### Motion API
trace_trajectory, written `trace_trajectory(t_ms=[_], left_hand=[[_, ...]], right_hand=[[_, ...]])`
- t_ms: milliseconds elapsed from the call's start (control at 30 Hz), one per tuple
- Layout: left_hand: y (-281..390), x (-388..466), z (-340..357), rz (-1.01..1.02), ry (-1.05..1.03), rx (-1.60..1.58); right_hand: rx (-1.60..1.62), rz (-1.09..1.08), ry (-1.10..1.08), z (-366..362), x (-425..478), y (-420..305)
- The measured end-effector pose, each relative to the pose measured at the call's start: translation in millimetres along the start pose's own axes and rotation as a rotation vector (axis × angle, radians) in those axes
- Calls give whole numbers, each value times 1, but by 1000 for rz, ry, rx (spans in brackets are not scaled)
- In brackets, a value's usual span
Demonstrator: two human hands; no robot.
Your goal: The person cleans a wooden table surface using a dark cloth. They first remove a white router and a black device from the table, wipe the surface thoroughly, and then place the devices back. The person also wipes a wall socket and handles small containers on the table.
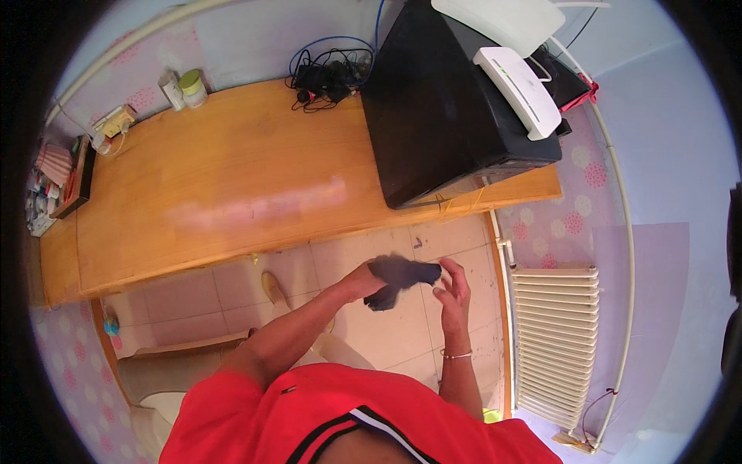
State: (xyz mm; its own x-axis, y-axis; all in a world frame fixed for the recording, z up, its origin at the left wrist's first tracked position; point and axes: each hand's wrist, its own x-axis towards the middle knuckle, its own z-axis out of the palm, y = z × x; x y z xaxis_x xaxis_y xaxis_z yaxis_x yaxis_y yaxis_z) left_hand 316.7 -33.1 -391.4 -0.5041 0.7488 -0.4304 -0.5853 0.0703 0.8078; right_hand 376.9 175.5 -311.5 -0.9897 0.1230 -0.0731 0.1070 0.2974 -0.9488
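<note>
In front of my red shirt, above the tiled floor, my left hand grips a bunched dark blue cloth, possibly a sock or glove; blur hides which. One narrow end of the cloth points right, towards my right hand. The fingers of my right hand are curled and apart close by that end. Whether they touch it is hard to tell. A thin bangle circles my right wrist.
A wooden desk spans the view beyond my hands. On it stand a black computer case with a white router on top, tangled cables and a green-lidded jar. A radiator is at right, a chair at lower left.
</note>
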Motion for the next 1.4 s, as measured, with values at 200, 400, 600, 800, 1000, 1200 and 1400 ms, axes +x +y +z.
trace_trajectory(t_ms=[200,400,600,800,1000,1200,1400], left_hand=[[18,-7,33,236,402,125],[-3,-66,-14,381,864,739],[-69,-147,-96,324,1002,427],[-137,-216,-81,98,1130,307],[-115,-255,-38,105,1156,261],[-155,-329,-79,140,1355,309],[-119,-373,-202,267,1452,556]], right_hand=[[1240,558,-285,63,10,102],[1233,314,-115,59,89,129],[142,79,533,81,145,168],[-623,-287,109,231,50,125],[205,164,-317,253,74,50],[-257,-536,-53,195,117,-60],[-567,-540,-219,215,138,31]])
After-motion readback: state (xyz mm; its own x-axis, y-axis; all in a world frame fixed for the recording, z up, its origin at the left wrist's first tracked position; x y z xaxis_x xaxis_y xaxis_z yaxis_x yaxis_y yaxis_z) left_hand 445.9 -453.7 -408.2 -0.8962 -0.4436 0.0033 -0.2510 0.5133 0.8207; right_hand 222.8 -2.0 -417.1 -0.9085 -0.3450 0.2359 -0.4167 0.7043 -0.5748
